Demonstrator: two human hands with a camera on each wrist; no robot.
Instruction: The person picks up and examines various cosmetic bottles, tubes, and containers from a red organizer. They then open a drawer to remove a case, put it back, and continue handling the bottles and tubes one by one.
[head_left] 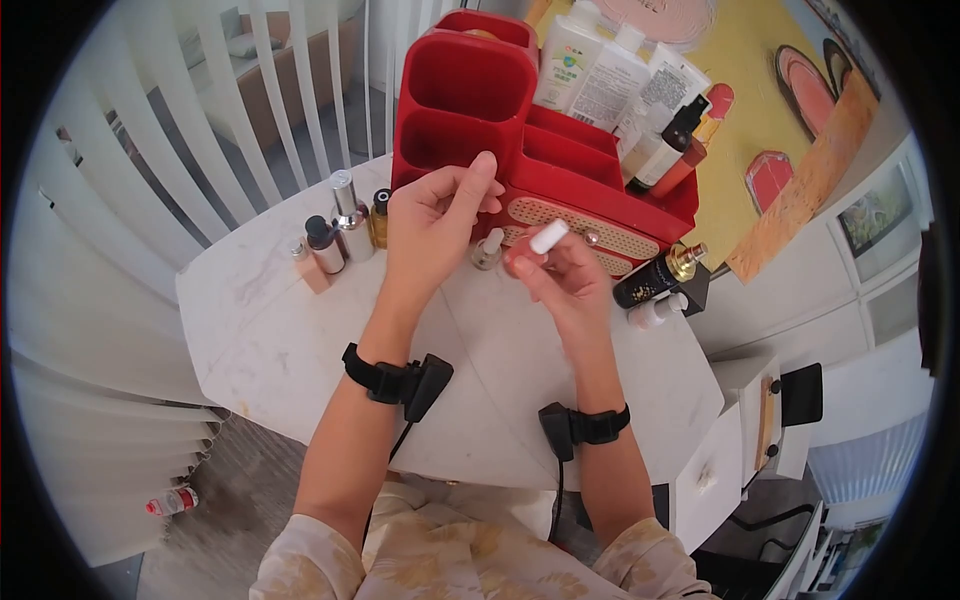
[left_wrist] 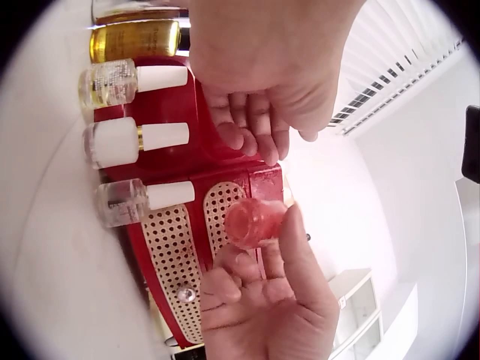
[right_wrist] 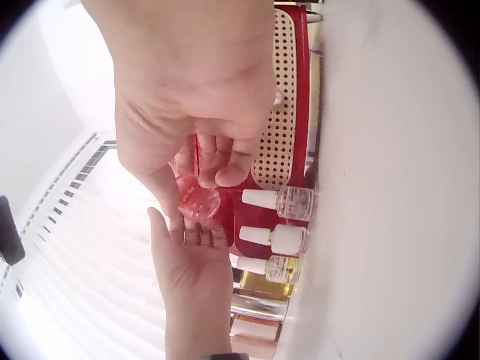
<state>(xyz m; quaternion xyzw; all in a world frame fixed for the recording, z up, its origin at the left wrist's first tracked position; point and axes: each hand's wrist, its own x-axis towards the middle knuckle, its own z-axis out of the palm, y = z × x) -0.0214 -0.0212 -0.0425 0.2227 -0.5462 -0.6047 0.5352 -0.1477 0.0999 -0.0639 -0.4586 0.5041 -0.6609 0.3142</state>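
Observation:
My right hand pinches a small nail polish bottle with pink-red contents between thumb and fingers. Its white cap points up and to the right in the head view. Beside it, to the left, my left hand is raised with loosely bent fingers and nothing in them. From the right wrist, the pink bottle overlaps the left fingertips. Below the hands, three white-capped nail polish bottles stand in a row on the table: one clear, one white, one yellowish.
Behind the hands stands a red organizer with woven drawer fronts, holding several lotion bottles. A silver-capped bottle and other small bottles stand at left on the marble table. A black-and-gold spray bottle is at right.

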